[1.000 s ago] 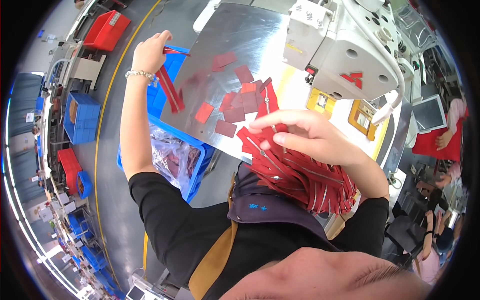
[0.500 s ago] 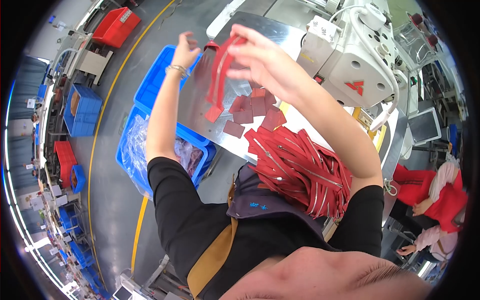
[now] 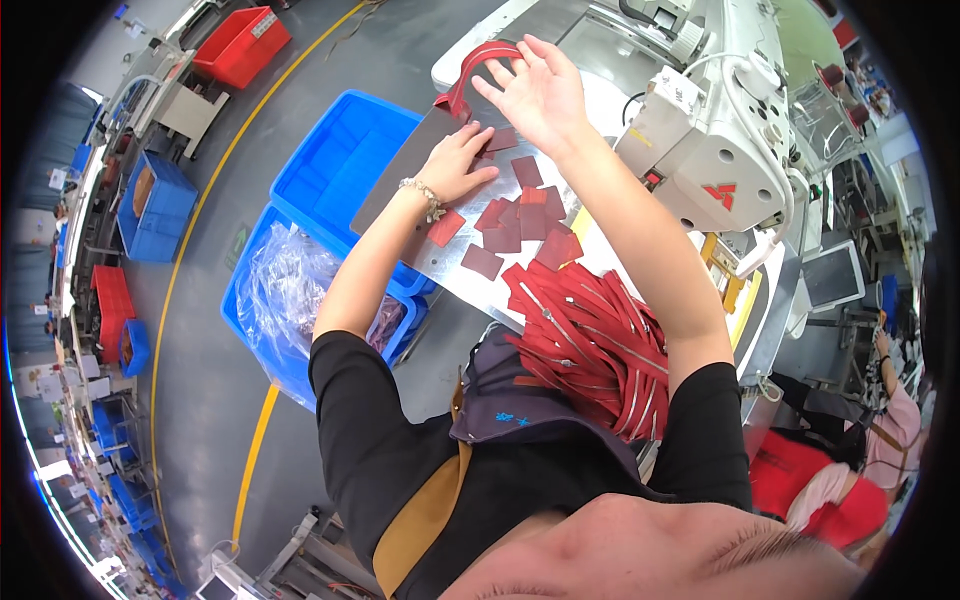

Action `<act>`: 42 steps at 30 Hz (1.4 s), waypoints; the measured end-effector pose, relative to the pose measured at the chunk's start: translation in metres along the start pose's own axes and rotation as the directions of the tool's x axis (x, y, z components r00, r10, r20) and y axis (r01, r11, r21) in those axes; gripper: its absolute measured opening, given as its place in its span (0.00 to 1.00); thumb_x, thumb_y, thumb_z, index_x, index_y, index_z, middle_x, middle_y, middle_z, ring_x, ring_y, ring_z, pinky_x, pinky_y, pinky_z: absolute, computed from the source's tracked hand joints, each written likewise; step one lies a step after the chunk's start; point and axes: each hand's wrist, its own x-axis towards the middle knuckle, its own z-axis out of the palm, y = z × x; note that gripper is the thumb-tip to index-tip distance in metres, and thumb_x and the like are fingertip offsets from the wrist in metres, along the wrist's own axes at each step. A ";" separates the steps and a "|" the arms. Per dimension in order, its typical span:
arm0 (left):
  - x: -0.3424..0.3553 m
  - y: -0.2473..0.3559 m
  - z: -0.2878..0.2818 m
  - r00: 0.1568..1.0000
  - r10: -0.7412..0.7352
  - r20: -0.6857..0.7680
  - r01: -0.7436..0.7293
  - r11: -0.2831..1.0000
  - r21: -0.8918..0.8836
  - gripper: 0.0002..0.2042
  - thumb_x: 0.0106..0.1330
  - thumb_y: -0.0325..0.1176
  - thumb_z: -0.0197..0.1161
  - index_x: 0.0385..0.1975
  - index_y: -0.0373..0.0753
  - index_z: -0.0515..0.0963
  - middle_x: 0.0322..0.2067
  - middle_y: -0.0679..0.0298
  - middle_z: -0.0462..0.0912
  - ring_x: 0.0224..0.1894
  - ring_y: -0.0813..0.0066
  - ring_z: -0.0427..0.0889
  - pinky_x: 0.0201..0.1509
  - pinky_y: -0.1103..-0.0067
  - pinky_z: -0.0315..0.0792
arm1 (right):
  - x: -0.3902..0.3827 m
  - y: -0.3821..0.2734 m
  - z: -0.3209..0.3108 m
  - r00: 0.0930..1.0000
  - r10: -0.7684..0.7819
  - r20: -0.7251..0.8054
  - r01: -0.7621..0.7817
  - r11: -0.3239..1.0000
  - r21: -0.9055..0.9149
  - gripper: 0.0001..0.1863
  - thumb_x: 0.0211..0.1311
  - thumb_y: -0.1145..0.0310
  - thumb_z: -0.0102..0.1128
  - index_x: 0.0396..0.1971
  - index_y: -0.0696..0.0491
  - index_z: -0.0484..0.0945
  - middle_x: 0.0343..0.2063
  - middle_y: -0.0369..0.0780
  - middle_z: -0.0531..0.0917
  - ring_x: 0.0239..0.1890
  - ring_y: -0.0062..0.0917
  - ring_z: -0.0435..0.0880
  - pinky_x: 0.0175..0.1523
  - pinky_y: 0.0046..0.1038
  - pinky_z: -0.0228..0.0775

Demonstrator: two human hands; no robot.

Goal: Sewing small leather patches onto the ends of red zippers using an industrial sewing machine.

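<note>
A red zipper (image 3: 478,62) with metal teeth arcs over the far end of the metal table (image 3: 455,262). One end runs into the fingers of my right hand (image 3: 548,100), which grip it while the palm faces up and other fingers spread. My left hand (image 3: 455,168) lies palm down on the table with its fingers stretched, its tips close to the zipper's lower end. Several dark red rectangular patches (image 3: 502,238) are scattered between my arms. Closer to me, a thick bundle of red zippers (image 3: 595,345) hangs over the table's near edge.
A white sewing machine (image 3: 715,170) stands right of my right hand. On the left are a blue bin (image 3: 345,150) and another blue bin holding clear plastic bags (image 3: 290,285). A person in red and pink (image 3: 830,490) is at the lower right.
My left hand has come down from the air onto the table. My right hand has shifted slightly right and turned palm up; the zipper now arcs instead of hanging down.
</note>
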 end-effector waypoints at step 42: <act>-0.128 0.078 -0.003 0.501 -0.284 -0.817 -0.119 0.913 -0.390 0.15 0.52 0.20 0.55 0.39 0.40 0.80 0.42 0.57 0.79 0.45 0.61 0.77 0.53 0.71 0.69 | -0.126 0.027 -0.078 0.963 0.249 0.101 0.203 -0.429 -0.880 0.26 0.62 0.65 0.54 0.61 0.53 0.65 0.65 0.50 0.57 0.65 0.41 0.59 0.66 0.36 0.51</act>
